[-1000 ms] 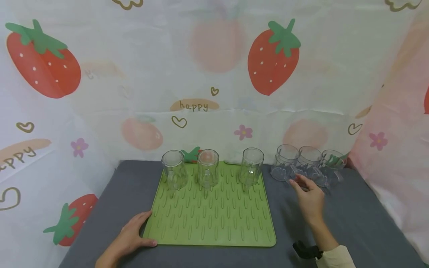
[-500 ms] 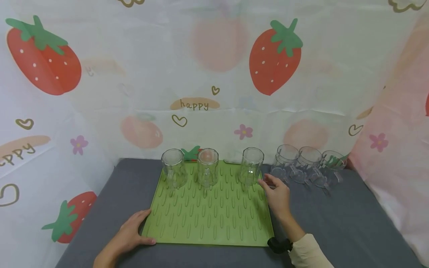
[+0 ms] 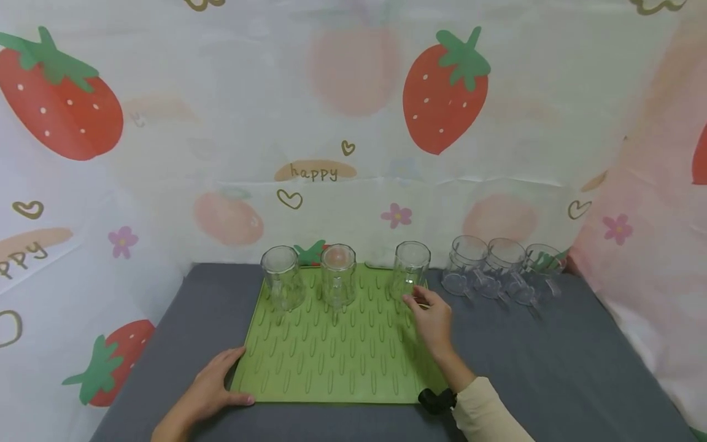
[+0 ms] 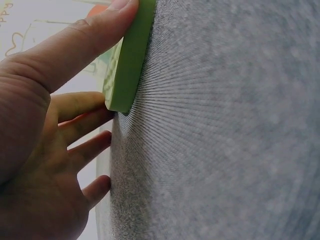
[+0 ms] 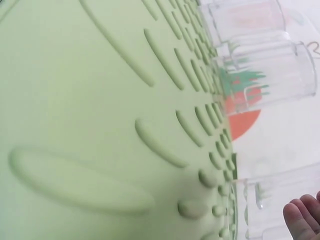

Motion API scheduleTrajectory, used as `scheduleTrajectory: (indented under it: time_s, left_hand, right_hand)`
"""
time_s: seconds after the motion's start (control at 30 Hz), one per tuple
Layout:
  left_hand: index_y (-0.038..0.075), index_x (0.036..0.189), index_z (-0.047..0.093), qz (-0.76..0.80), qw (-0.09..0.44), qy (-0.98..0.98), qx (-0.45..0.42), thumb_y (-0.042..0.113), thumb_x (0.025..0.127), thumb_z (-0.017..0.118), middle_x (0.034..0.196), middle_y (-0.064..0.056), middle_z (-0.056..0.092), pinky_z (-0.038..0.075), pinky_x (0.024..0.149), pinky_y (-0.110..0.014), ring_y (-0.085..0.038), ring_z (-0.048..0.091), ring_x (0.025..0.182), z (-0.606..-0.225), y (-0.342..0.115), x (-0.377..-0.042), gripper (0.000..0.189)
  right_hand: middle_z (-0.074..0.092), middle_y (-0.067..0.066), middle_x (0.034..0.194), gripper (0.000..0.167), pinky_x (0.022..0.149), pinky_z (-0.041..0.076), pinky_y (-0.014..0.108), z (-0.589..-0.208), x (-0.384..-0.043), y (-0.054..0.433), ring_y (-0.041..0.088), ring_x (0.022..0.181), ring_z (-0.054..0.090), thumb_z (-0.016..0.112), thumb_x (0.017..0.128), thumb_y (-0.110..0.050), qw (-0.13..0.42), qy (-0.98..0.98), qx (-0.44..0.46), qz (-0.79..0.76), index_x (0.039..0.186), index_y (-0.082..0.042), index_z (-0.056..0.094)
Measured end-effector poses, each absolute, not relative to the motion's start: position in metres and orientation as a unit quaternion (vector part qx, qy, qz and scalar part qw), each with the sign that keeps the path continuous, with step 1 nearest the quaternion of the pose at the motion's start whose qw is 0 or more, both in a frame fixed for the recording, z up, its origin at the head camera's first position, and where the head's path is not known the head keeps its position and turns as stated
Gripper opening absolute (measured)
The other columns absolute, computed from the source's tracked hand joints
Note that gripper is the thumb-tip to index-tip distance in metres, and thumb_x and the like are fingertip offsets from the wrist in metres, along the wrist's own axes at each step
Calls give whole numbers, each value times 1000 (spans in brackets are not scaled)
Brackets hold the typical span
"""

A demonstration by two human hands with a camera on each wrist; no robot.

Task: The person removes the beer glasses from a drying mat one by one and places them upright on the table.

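Note:
A green ridged mat lies on the grey table, with three clear glass mugs along its far edge. My left hand rests at its near left corner, thumb at the front edge and fingertips at the left side. In the left wrist view, the thumb and a finger touch the mat's edge; the other fingers are spread. My right hand is at the rightmost mug on the mat, fingers bent loosely in front of its lower part. Right fingertips overlap that mug in the right wrist view.
The left mug and middle mug stand close together on the mat. Off its right side, several clear mugs are grouped on the dark grey tabletop. A strawberry-print cloth hangs directly behind the table.
My right hand has moved left from the group of mugs off the mat to the rightmost mug on it. My left hand stays at the corner, and the mugs stay in place.

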State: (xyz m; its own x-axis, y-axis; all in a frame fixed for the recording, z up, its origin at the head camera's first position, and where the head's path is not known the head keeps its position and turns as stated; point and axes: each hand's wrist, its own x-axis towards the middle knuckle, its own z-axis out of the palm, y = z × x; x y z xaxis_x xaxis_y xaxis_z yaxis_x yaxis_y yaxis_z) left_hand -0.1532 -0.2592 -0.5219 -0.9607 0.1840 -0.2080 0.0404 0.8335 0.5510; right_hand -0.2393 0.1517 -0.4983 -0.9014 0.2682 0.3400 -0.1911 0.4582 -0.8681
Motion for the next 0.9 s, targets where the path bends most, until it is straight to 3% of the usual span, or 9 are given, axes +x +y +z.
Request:
scheduleTrajectory:
  time_s: [0.2, 0.47, 0.63, 0.9]
  left_hand:
    - [-4, 145, 39, 288, 126, 948, 57, 45, 67, 86, 144, -32, 41, 35, 99, -69, -53, 36, 134, -523, -260, -153, 104]
    - [-4, 145, 39, 281, 125, 950, 56, 45, 67, 86, 144, -32, 42, 35, 99, -69, -52, 37, 134, -524, -260, -152, 104]
    - [-3, 146, 39, 280, 127, 950, 49, 46, 67, 86, 145, -31, 41, 33, 98, -72, -52, 36, 134, -523, -260, -151, 104]
    - [-3, 146, 39, 281, 130, 950, 50, 46, 67, 86, 145, -31, 41, 34, 98, -71, -52, 36, 134, -524, -260, -153, 104]
  right_hand:
    - [72, 21, 97, 29, 72, 60, 40, -501, -247, 140, 33, 89, 71, 76, 84, -11, 255, -814, -20, 522, 108, 4, 72]
    - [70, 16, 78, 11, 65, 59, 40, -502, -252, 132, 29, 74, 72, 77, 82, -5, 320, -827, 2, 463, 86, 4, 72]
    - [69, 14, 74, 11, 61, 58, 40, -501, -255, 131, 27, 70, 71, 77, 82, -7, 327, -842, -4, 429, 77, 0, 71]
    - [68, 16, 72, 8, 57, 55, 39, -495, -256, 136, 27, 66, 68, 73, 85, -3, 329, -846, 2, 419, 82, 4, 73]
